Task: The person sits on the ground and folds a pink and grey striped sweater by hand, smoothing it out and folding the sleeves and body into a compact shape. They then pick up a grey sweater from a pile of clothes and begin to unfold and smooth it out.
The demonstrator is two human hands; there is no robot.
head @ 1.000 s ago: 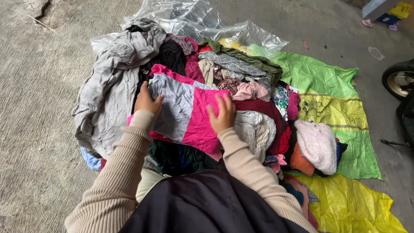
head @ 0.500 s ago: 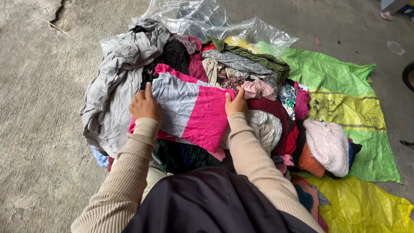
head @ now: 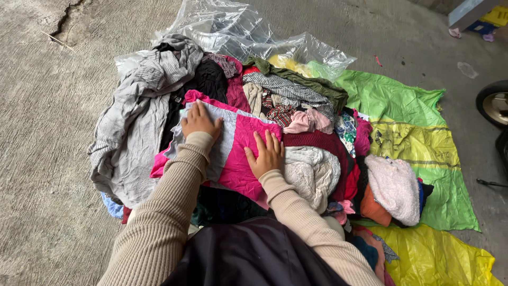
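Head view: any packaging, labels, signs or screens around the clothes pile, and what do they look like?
Clear plastic bag: crumpled, behind the pile, transparent and glossy.
Green plastic sheet: spread right of the pile, with a yellow-green band.
Yellow plastic sheet: bottom right, wrinkled.
No labels, signs or screens can be made out.

A crumpled clear plastic sheet (head: 238, 32) lies at the top centre of the frame on the cracked concrete floor (head: 47, 106), and a grey striped garment (head: 137, 116) drapes down the left side of the clothes heap. To the right spreads a green plastic sheet (head: 407, 106), with a yellow plastic sheet (head: 439, 259) at the lower right and a fluffy pale pink piece (head: 394, 188) between them. A dark wheel (head: 495, 103) shows at the right edge, and a yellow crate (head: 497, 16) sits in the upper right corner.
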